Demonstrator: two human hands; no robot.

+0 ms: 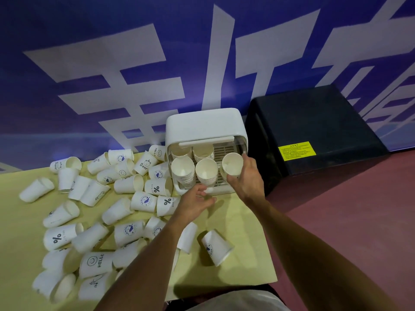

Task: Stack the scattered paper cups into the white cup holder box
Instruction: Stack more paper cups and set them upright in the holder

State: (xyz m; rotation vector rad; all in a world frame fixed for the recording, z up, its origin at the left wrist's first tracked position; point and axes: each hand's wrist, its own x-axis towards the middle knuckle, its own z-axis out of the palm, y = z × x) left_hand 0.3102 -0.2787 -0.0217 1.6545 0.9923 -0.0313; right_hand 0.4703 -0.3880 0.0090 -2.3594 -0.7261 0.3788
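Yellow mat (253, 272), box (202, 124) at far edge; right hand (247, 178) grasps cup (232, 163), left hand (195, 203) relaxed.

A: Paper cups (143, 202)?
B: White, printed; most lie on their sides left of the white cup holder box (202, 124).
A: Box?
B: Upright, front open, holding nested stacks (183, 170); single cup (232, 163) at right slot.

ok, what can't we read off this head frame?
Head view only:
Stack counts in the white plastic cup holder box: rims blur together, lid partly hides the back row.
Lower half of the white paper cup: hidden by the grip of the right hand.
Scattered cups under the left forearm: covered.
Yellow label on the black box: print too small.
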